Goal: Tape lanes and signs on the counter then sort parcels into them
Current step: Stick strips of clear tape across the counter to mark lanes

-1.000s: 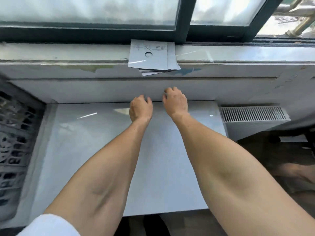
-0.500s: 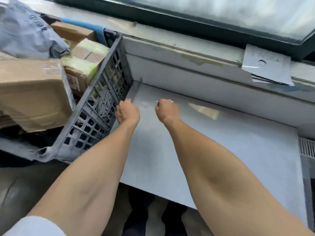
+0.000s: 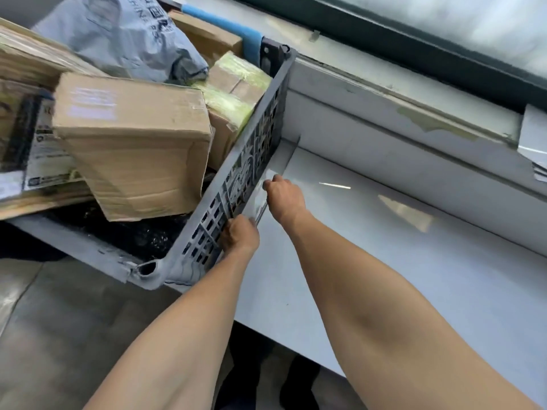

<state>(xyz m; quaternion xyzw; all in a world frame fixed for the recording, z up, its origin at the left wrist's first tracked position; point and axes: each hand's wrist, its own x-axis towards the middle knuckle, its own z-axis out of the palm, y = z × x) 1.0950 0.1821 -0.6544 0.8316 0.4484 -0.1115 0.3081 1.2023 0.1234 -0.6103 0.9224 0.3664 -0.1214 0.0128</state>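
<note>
White counter (image 3: 384, 261) is sitting under a window (image 3: 444, 25), left hand (image 3: 239, 236) and right hand (image 3: 284, 196) fingers pinching clear tape (image 3: 261, 211) mid-frame beside the crate (image 3: 257, 134) of parcels (image 3: 133, 137). Tape's probably risking snagging on that crate wall.

A parcel-sorting spot: crate (image 3: 236, 184) of cardboard parcels (image 3: 133, 137) beside a windowsill counter (image 3: 384, 261).

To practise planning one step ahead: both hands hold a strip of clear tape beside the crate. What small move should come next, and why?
Probably lower the clear tape onto the counter and press it flat. The left hand and right hand hold it stretched between them at the counter's edge beside the crate.
</note>
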